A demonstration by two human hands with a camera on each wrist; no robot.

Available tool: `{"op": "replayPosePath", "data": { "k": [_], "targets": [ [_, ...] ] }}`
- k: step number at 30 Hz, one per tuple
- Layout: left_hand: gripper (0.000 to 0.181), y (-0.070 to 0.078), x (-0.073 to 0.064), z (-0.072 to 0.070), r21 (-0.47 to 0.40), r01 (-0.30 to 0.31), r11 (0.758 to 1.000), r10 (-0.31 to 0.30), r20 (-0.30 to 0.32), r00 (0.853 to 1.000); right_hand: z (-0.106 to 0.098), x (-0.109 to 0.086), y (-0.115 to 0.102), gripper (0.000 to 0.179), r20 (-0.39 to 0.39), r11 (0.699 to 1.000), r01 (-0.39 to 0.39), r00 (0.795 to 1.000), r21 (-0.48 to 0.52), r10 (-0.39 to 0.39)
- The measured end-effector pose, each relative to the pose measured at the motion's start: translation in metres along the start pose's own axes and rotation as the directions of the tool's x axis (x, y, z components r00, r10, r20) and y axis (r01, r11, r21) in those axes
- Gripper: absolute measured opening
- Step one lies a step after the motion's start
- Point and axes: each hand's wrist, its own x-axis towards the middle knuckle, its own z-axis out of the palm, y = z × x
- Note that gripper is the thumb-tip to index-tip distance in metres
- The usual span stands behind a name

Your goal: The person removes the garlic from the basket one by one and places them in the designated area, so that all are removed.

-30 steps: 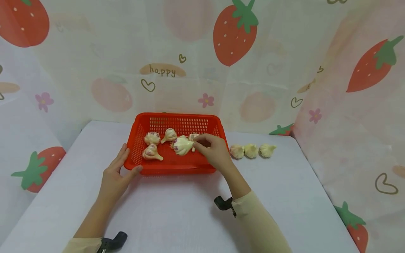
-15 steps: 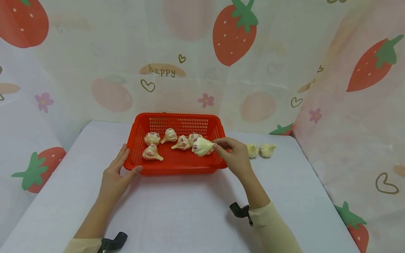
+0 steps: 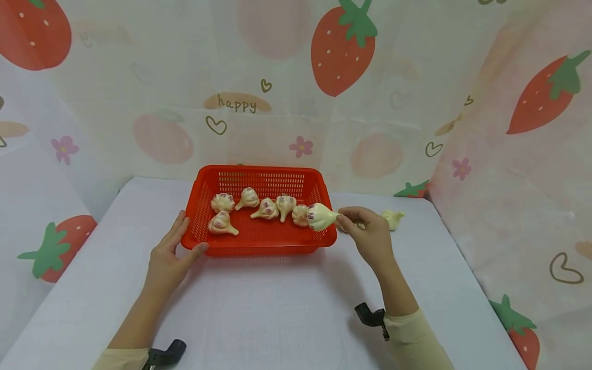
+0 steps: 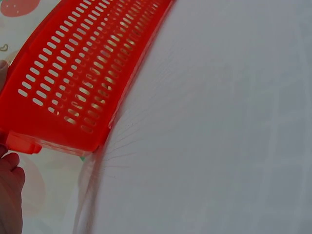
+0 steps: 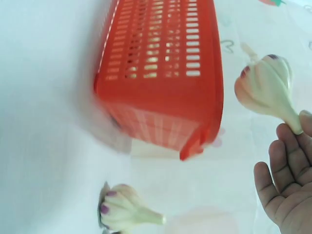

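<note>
Where the basket (image 3: 259, 250) ends on the left, the person's left hand (image 3: 168, 262) rests at its near corner, spread wide, thumb at the front and fingers along the side. Inside lie six garlic bulbs (image 3: 265, 209), from two at the left end to one near the right. A seventh, the raised bulb (image 3: 322, 217), hangs above the basket's right end, its stem pinched between thumb and fingertips of the right hand (image 3: 367, 236). Past that hand, one loose bulb (image 3: 393, 220) shows on the table (image 3: 439, 252); more garlic (image 3: 360, 225) sits half hidden behind the hand, too covered to count. Two pale sleeves (image 3: 418, 339) each have one black camera (image 3: 166, 353) at the cuff. White cloth (image 3: 259, 308) covers the top, and strawberry-print sheets (image 3: 176, 67) hang left, behind and right, with three pink flowers (image 3: 300, 147) and one "happy" (image 3: 237, 103)
</note>
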Motion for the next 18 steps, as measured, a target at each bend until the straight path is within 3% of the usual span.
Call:
{"op": "replayPosePath", "data": {
  "k": [7, 18],
  "targets": [
    [0.082, -0.001, 0.000, 0.001, -0.004, -0.002, 1.000, 0.002, -0.001, 1.000, -0.016, -0.002, 0.007, 0.028, -0.060, 0.996, 0.004, 0.998, -0.091, -0.010],
    [0.083, 0.000, -0.001, 0.000, 0.000, 0.011, 1.000, -0.011, -0.007, 1.000, -0.044, -0.001, 0.021, 0.026, -0.127, 0.990, -0.013, 0.992, -0.142, -0.005]
  ]
}}
